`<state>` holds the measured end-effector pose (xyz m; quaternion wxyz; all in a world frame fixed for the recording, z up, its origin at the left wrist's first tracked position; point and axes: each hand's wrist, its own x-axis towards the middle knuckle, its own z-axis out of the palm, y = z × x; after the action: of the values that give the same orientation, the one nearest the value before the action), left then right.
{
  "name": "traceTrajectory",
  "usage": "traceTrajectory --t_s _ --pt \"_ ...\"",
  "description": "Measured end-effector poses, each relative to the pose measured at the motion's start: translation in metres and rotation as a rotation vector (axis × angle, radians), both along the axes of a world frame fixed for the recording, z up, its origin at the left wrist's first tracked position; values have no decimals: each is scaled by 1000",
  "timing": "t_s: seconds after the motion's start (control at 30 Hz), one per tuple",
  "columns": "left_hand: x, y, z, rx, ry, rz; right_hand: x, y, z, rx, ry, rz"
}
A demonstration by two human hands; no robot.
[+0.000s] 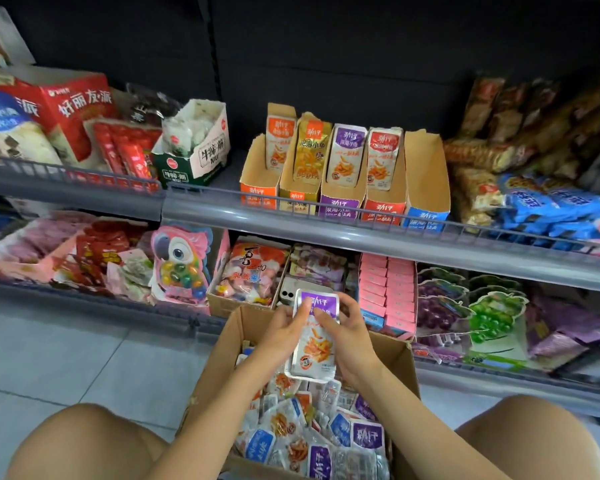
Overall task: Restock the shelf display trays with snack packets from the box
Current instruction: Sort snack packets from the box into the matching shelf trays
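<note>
Your left knee (90, 441) sits at 7 o'clock in the view and your right knee (534, 434) at 5, with the open cardboard box (219, 348) between them at 6. Loose snack packets (291, 427) with blue, purple and orange tops lie jumbled in its near half.

Just beyond them, near the centre, you hold a small stack of purple-topped packets (314, 344) upright over the box. Your left hand (283, 329) grips its left edge, thumb laid across the front near the top. Your right hand (350, 337) curls round the right edge, thumb on the front too, so both hands pinch the stack between them.

At 11 o'clock from the stack a white phone (288, 292) lies on the lower shelf, and pink boxes (388, 289) stand at 2 o'clock.

Farther off, at 12 o'clock, five display trays stand side by side on the upper shelf (326, 232): orange tray (258, 194), yellow tray (297, 199), purple tray (338, 205), red tray (383, 209) and blue tray (426, 188). The purple tray holds matching packets upright at its back.
</note>
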<state>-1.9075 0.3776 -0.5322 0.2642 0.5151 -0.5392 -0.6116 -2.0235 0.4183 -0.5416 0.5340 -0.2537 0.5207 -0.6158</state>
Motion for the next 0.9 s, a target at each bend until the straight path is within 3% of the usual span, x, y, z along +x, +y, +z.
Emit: traceTrajectory --t_s 0.17,0.37,0.6,0.8,0.9 --pt "-3 3 14 -128 60 -163 -16 -17 33 -138 125 -17" --pt "-9 -9 45 -359 133 -183 -33 -33 77 -133 260 90" --pt "-6 -35 83 -444 143 -331 -67 -57 129 -17 94 398" --pt "-17 -74 110 -446 27 -458 -93 -82 159 -24 469 491" --pt "-29 -96 127 -465 21 -458 -105 -98 172 -78 517 411"
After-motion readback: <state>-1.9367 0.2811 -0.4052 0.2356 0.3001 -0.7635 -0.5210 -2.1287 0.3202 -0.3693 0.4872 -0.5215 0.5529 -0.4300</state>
